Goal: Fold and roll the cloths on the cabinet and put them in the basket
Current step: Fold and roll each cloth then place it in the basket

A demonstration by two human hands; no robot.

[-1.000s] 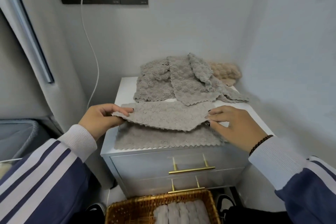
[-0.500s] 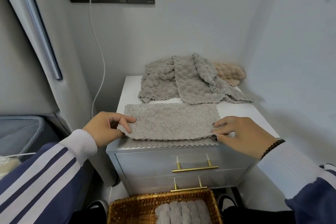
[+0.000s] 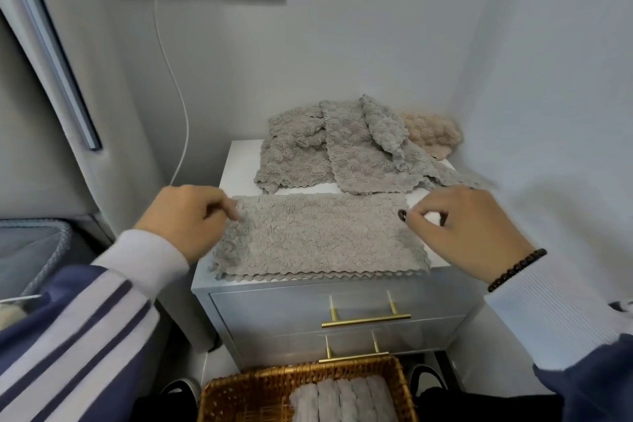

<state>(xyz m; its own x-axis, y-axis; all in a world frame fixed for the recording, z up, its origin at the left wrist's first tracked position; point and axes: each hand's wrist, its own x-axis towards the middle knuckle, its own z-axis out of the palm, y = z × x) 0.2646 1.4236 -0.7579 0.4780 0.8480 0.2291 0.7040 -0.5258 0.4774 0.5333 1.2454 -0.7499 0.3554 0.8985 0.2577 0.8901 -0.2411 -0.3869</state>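
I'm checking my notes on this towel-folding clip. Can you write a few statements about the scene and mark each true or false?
1. The folded cloth lies flat at the cabinet's front edge. True.
2. The basket holds no cloths. False: rolled cloths lie in it.
3. The unfolded cloths are piled at the back of the cabinet top. True.
4. The right hand lifts the folded cloth into the air. False: it is at the cloth's right end, which lies on the cabinet.
5. The left hand is at the cloth's left end. True.

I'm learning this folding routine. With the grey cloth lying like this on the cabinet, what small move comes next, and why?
Probably start rolling from one short end. The folded grey cloth lies flat in a doubled strip, the left hand and right hand sit at its ends, and rolled cloths already fill the basket.
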